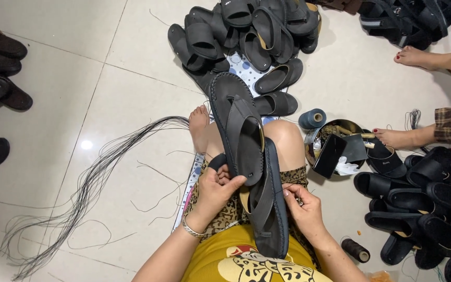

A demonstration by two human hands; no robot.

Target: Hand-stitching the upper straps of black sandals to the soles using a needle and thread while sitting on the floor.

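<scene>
- A long black leather-look sandal with a stitched sole edge and a broad strap [246, 151] lies lengthwise across the person's lap and knee, toe end pointing to twelve o'clock, heel end down at six o'clock over the yellow printed shirt [241, 258].
- It looks light, with a flat sole that probably bends a little but keeps its shape; the strap seems soft and pliable, the surface matt rather than slippery. Nothing about it looks fragile.
- The sole rim near the middle seems the sound place to hold, with the strap as a second purchase.
- The left hand [217, 190], at eight o'clock from the sandal's middle, is closed around the sole edge and the strap's side, thumb on top, a silver bracelet [191, 228] at the wrist.
- The right hand [304, 206], at four o'clock, has its fingers pinched together at the sole's right edge; whether they nip a needle or thread is too small to tell.
- At nine o'clock a loose bundle of long dark threads [95, 183] fans over the pale tiled floor [79, 78].
- At twelve o'clock sits a heap of finished black sandals [246, 31].
- At two to three o'clock stand a grey-blue thread spool [312, 118] and a round metal bowl of small tools [335, 146].
- At four o'clock more black sandals [418, 203] lie piled, a dark spool [356, 250] near them.
- Another person's bare feet [413, 57] show at one o'clock.
</scene>
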